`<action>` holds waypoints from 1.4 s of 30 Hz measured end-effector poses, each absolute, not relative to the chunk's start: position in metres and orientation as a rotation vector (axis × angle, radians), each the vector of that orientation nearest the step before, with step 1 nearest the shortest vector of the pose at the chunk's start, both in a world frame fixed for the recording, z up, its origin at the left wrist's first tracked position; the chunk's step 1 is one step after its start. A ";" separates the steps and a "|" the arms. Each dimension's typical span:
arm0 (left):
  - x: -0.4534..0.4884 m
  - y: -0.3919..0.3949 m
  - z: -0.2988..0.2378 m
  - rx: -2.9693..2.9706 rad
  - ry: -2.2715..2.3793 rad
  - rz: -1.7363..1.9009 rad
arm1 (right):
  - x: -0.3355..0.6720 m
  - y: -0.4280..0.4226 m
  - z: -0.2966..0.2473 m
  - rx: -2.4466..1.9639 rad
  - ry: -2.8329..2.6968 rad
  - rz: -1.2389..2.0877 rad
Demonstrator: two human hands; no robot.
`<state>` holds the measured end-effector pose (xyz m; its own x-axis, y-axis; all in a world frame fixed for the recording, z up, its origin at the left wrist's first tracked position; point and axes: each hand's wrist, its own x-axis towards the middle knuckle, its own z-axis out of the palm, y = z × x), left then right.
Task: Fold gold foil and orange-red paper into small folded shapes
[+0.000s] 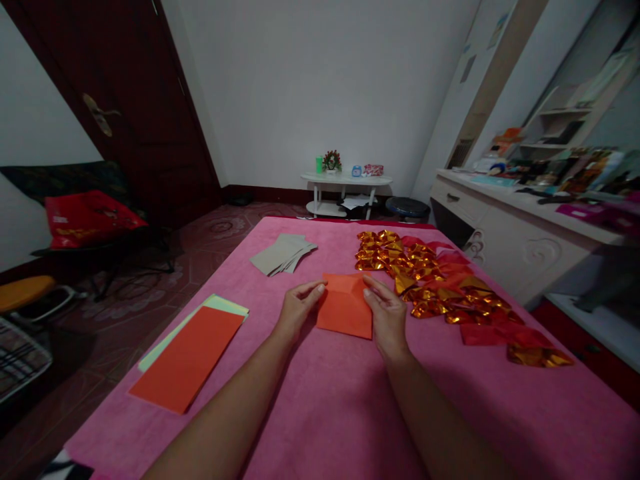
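Observation:
Between my hands is a roughly square piece of orange paper [345,308], tilted up over the pink cloth. My left hand [301,305] pinches its upper left edge between thumb and fingers. On the opposite side my right hand [386,310] grips the upper right edge the same way. To the left lies a stack of long orange paper sheets [193,357], with pale green and yellow sheets [165,350] showing from under it. Several grey paper pieces [283,253] are fanned out beyond my left hand. Shiny gold and red folded pieces [425,270] cover the right side.
The pink cloth [320,413] covers the table before me. A white dresser [525,243] crowded with items stands at the right. A chair with a red bag [93,217] is at the left. Against the far wall stands a small white table [345,179].

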<state>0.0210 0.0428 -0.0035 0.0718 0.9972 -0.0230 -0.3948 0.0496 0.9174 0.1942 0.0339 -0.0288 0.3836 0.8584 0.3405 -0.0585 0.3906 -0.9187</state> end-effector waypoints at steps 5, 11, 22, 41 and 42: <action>0.016 0.045 -0.006 1.114 0.902 1.205 | 0.191 0.029 -0.023 -0.986 -1.149 0.839; 0.018 0.045 -0.005 1.545 1.024 1.182 | 0.187 0.027 -0.021 -1.057 -1.380 0.845; 0.017 0.046 -0.008 1.578 0.963 1.155 | 0.185 0.028 -0.022 -0.989 -1.306 1.028; 0.020 0.044 -0.014 1.166 0.971 1.122 | 0.184 0.028 -0.021 -1.076 -1.360 0.846; 0.020 0.044 -0.014 1.221 0.995 1.130 | 0.185 0.029 -0.022 -1.090 -1.361 0.846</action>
<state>0.0203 0.0442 -0.0145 0.1800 0.9834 0.0205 -0.1043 -0.0016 0.9945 0.1847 0.0287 -0.0220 0.0710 0.9441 0.3220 0.1291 0.3114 -0.9415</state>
